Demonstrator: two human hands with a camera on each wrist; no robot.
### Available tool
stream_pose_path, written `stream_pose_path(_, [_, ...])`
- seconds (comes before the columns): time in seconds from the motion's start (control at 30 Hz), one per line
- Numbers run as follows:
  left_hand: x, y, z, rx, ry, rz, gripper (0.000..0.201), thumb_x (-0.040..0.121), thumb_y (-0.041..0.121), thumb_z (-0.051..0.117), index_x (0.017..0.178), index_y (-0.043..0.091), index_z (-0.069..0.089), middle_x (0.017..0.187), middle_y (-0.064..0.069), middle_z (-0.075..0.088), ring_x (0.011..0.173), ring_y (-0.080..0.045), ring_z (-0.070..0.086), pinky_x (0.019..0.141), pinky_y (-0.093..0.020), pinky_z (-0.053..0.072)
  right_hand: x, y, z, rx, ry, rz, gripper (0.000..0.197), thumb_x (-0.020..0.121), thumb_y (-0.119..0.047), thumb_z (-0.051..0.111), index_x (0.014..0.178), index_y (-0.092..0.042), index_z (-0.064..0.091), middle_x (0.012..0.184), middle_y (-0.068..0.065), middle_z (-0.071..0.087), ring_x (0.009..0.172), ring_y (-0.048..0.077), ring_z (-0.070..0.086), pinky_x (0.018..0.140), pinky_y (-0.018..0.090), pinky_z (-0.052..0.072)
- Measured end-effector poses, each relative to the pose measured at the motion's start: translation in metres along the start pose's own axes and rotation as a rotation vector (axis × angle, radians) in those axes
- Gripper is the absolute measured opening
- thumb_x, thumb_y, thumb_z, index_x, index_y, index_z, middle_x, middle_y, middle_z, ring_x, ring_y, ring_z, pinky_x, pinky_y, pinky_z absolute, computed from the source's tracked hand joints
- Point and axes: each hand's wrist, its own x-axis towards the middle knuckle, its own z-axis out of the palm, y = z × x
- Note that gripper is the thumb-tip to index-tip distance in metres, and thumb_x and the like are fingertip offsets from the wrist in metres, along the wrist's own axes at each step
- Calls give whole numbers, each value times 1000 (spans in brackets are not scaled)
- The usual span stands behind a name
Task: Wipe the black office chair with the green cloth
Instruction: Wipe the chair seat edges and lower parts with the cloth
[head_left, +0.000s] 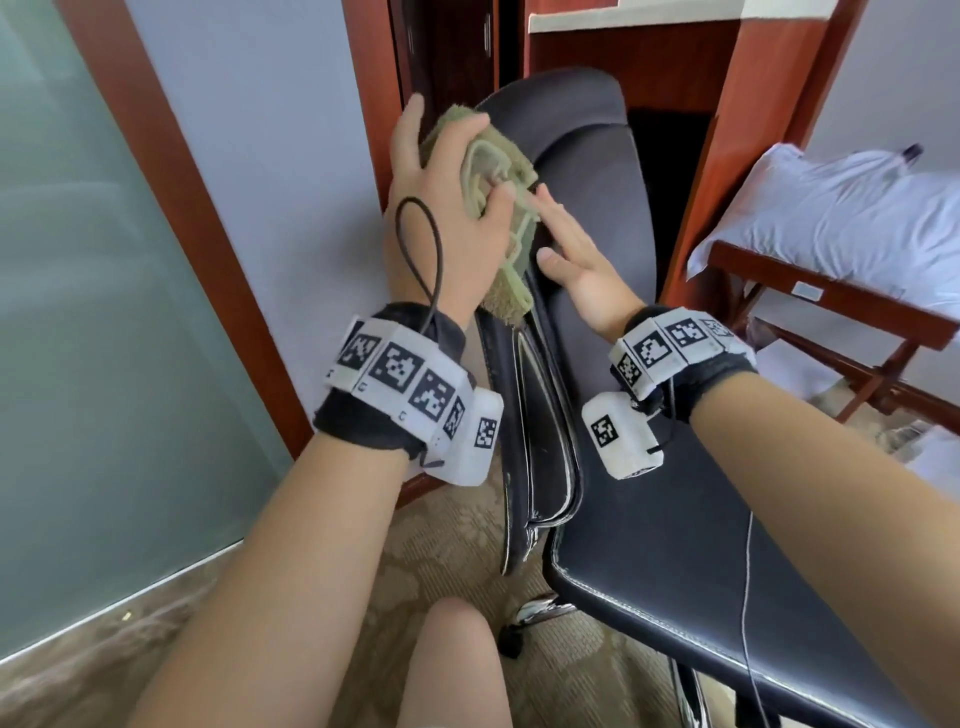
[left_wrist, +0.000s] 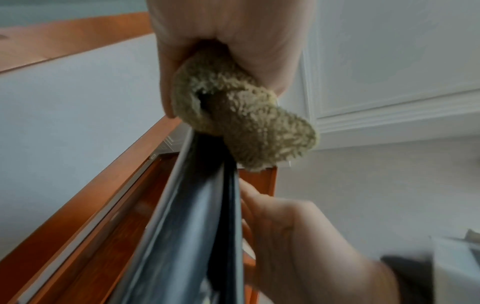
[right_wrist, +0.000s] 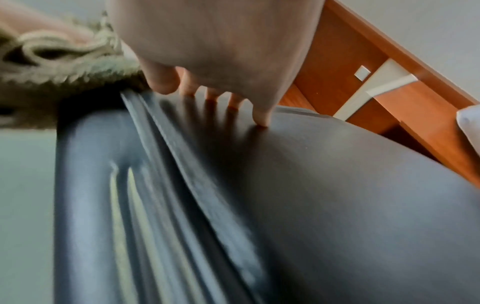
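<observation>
The black office chair (head_left: 597, 218) stands in front of me, its backrest (right_wrist: 337, 185) leaning away and its seat (head_left: 701, 519) at the lower right. My left hand (head_left: 441, 208) grips the bunched green cloth (head_left: 498, 171) and holds it against the backrest's left edge; in the left wrist view the cloth (left_wrist: 241, 119) bulges out of my fist over that edge (left_wrist: 202, 205). My right hand (head_left: 571, 254) lies flat on the front of the backrest just right of the cloth, its fingertips (right_wrist: 262, 121) straight and touching the leather.
A wooden desk (head_left: 649, 62) stands behind the chair. A frosted glass panel (head_left: 104, 312) in a wooden frame is at the left. A white pillow (head_left: 831, 208) lies on a wooden rack (head_left: 831, 312) at the right. My knee (head_left: 452, 660) shows below, over patterned carpet.
</observation>
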Motion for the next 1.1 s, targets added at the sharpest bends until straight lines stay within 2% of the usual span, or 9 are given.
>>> stream_pose_path(0.1, [22,7,-6,45,-36,13,33,76,15,63,109,19,66,129,-4,54,118,-13,49,88,0,21,2,-7,-8,171,-5,52,72,80,-68,44,139,-28,30,152,-4,18,138,3,13,117,28,7])
stream_pose_path(0.2, [50,19,-8,92,-72,130,24,72,15,61,94,15,69,106,-1,64,98,-13,56,80,-11,33,0,-9,-6,177,16,71,44,88,-38,37,131,-35,28,155,3,16,143,11,10,119,41,6])
stream_pose_path(0.4, [93,25,11,412,-415,156,28,74,31,65,99,18,67,111,-7,60,102,-23,55,85,-32,43,-2,-10,-4,126,17,60,45,94,-28,37,137,-29,25,156,5,14,145,22,4,118,38,3])
stream_pose_path(0.57, [82,35,8,535,-382,337,24,77,12,63,99,13,52,111,-9,44,101,-25,41,70,-39,43,-3,-7,-6,30,7,55,46,101,-12,38,143,-24,24,156,0,14,145,20,4,112,24,2])
stream_pose_path(0.63, [81,34,2,554,-443,356,15,81,23,60,92,14,56,105,-6,48,99,-25,45,73,-39,42,-3,-7,-7,25,3,45,47,100,-13,38,142,-27,22,156,-1,14,145,19,5,112,24,3])
stream_pose_path(0.77, [77,27,-12,583,-631,200,74,51,68,45,109,25,58,125,-11,49,106,-30,52,89,-35,43,-5,-10,-7,15,-1,42,48,100,-14,39,144,-26,23,156,-2,13,145,19,4,111,22,3])
stream_pose_path(0.83, [75,25,-12,600,-665,127,82,45,65,49,117,25,51,125,-14,44,103,-30,51,85,-31,40,-6,-12,-6,-2,12,37,50,100,-14,41,145,-26,23,156,-2,13,145,19,5,110,22,3])
stream_pose_path(0.97, [85,29,-2,595,-673,98,67,58,42,74,113,16,46,107,-15,45,98,-29,50,76,-35,44,-9,-15,-4,-93,12,33,52,99,-19,42,146,-27,22,156,-5,12,145,18,5,110,22,4])
stream_pose_path(1.1, [100,33,1,522,-636,105,56,67,26,79,112,9,50,94,-6,47,87,-22,47,74,-35,40,-11,-17,-5,-109,-5,35,53,99,-20,43,146,-31,21,156,-6,11,145,18,5,110,20,5])
